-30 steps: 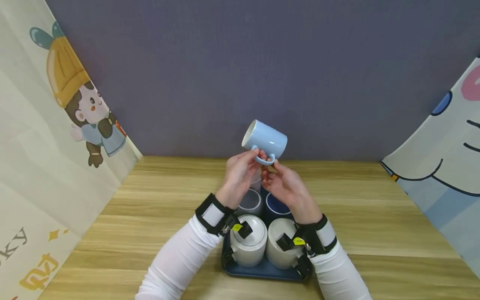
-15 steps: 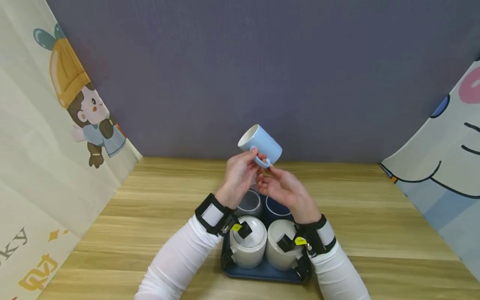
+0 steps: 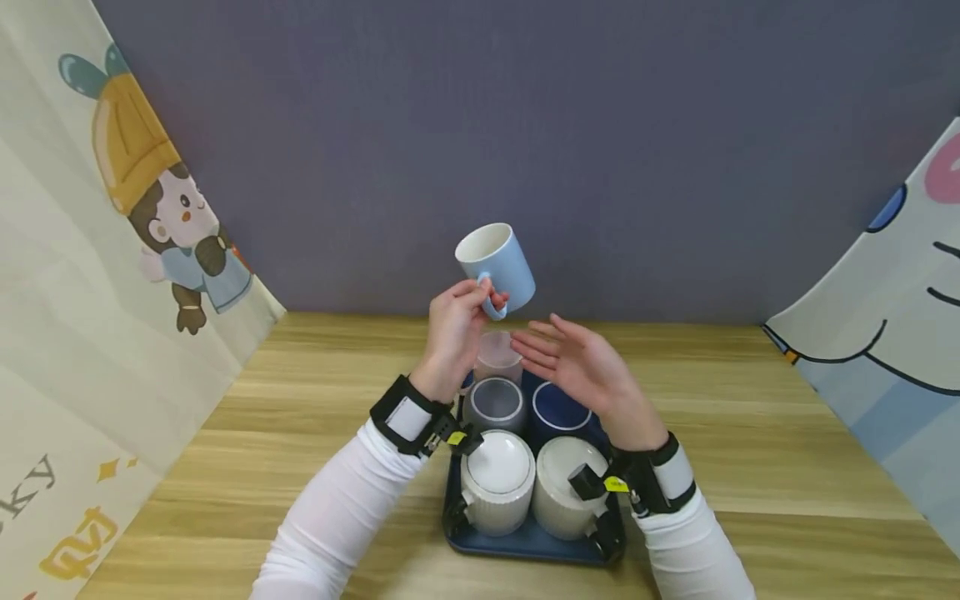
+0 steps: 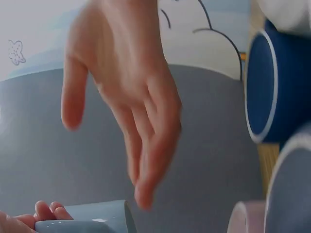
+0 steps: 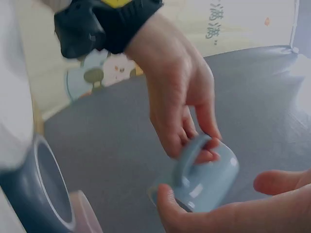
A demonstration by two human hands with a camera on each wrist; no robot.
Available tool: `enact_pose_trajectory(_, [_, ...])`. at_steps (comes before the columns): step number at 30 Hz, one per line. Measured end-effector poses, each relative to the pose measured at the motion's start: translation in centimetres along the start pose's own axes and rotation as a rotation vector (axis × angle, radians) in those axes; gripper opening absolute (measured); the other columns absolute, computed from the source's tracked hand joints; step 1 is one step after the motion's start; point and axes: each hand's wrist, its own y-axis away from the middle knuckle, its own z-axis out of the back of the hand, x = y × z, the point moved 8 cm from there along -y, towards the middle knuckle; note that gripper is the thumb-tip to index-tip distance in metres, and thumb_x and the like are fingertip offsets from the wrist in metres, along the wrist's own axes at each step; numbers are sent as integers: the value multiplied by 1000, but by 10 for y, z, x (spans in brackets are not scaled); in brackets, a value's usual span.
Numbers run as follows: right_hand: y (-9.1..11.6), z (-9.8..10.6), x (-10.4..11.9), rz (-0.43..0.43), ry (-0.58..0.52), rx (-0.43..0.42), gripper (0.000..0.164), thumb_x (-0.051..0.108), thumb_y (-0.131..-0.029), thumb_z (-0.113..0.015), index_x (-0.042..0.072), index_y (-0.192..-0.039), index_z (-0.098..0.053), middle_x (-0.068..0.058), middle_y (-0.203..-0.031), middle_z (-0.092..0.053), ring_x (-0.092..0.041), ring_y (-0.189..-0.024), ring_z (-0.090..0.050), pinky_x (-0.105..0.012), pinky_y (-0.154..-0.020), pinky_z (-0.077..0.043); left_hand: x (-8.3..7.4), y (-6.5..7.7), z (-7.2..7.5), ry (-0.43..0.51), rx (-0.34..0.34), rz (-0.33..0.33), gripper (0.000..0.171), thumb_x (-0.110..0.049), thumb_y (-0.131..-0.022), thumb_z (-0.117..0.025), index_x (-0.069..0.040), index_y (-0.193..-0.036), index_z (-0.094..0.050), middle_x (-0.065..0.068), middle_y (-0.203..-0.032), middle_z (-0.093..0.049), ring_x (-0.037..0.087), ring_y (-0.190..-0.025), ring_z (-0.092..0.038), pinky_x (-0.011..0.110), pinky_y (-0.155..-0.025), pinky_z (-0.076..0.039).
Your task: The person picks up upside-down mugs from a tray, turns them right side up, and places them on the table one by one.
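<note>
A light blue mug (image 3: 512, 268) is held up in the air, tilted with its white mouth up and to the left. My left hand (image 3: 452, 335) grips it by the handle, thumb on top and fingers through the loop; the right wrist view shows the same grip on the mug (image 5: 214, 179). Beside and a little below it, my right hand (image 3: 588, 367) is apart from the mug in the head view, fingers straight and thumb spread. Under both hands stand a pink cup (image 3: 498, 353), a grey mug (image 3: 497, 403) and a navy mug (image 3: 558, 408), base up.
Those cups stand on a dark blue tray (image 3: 525, 548) on the wooden table (image 3: 750, 467). At its front are two cream ridged mugs, the left one (image 3: 498, 492) and the right one (image 3: 561, 500). A grey panel (image 3: 675, 167) rises behind the table.
My right hand has let go of the light blue mug and moved right, its fingers straightening. My left hand has carried the mug left and up, turning its mouth more upward.
</note>
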Motion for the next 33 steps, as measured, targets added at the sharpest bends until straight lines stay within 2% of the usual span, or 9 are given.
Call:
enact_pose_trajectory(2, [2, 2, 5, 40, 79, -38, 66, 34, -104, -29, -5, -148, 1, -30, -154, -9, -38, -144, -16, -46, -117, -15, -5, -3, 5, -17, 0, -21, 31, 3, -94, -51, -5, -65, -58, 3, -57, -58, 15, -65, -64, 26, -73, -52])
enact_pose_trajectory(4, [3, 6, 8, 73, 146, -96, 61, 31, -105, -28, -4, -149, -5, -28, -154, -13, -37, -143, -18, -48, -117, -16, -8, -5, 11, -24, -9, -30, 31, 3, -93, -52, -5, -64, -58, 3, -56, -58, 15, -64, -64, 26, -72, -52])
enact_pose_trajectory(9, [7, 23, 14, 136, 283, -281, 52, 25, -104, -35, -1, -147, -23, -8, -136, -52, -18, -123, -52, -41, -109, -34, -10, -10, 27, -53, -38, -43, 30, 4, -93, -52, -4, -64, -57, 3, -56, -58, 14, -62, -64, 24, -66, -50])
enact_pose_trajectory(11, [9, 28, 17, 164, 325, -343, 49, 24, -103, -39, -1, -144, -28, 4, -120, -58, -10, -111, -57, -35, -102, -40, -11, -12, 33, -58, -44, -52, 29, 4, -93, -52, -4, -65, -56, 3, -56, -57, 14, -61, -63, 23, -65, -49])
enact_pose_trajectory(15, [12, 35, 24, 222, 381, -407, 47, 23, -102, -42, -3, -140, -32, 13, -105, -61, -7, -103, -59, -25, -89, -47, -13, -16, 46, -57, -62, -72, 29, 5, -92, -53, -4, -65, -55, 3, -56, -56, 14, -60, -61, 23, -64, -47])
enact_pose_trajectory(19, [17, 38, 30, 251, 402, -430, 45, 22, -101, -43, -4, -138, -34, 16, -101, -62, -6, -101, -60, -22, -85, -47, -14, -19, 61, -53, -91, -85, 30, 5, -92, -53, -5, -64, -56, 3, -56, -56, 14, -60, -61, 22, -64, -47])
enact_pose_trajectory(27, [29, 41, 51, 340, 346, -422, 34, 25, -99, -49, 9, -129, -45, 8, -112, -62, -10, -106, -58, -24, -86, -47, -16, -23, 85, -55, -121, -100, 31, 5, -92, -53, -5, -63, -56, 4, -56, -56, 14, -59, -60, 22, -64, -47])
enact_pose_trajectory(30, [43, 53, 61, 406, 394, -483, 38, 29, -98, -51, 9, -129, -45, 7, -112, -60, -10, -106, -57, -22, -85, -47, -16, -23, 93, -63, -124, -109, 30, 5, -92, -53, -4, -63, -56, 5, -57, -56, 14, -59, -60, 21, -63, -47])
enact_pose_trajectory(33, [56, 70, 66, 420, 524, -618, 45, 33, -98, -50, 7, -133, -43, 9, -112, -58, -8, -105, -56, -22, -85, -46, -18, -25, 101, -67, -128, -134, 30, 5, -92, -52, -4, -64, -56, 5, -57, -57, 14, -58, -60, 21, -62, -47])
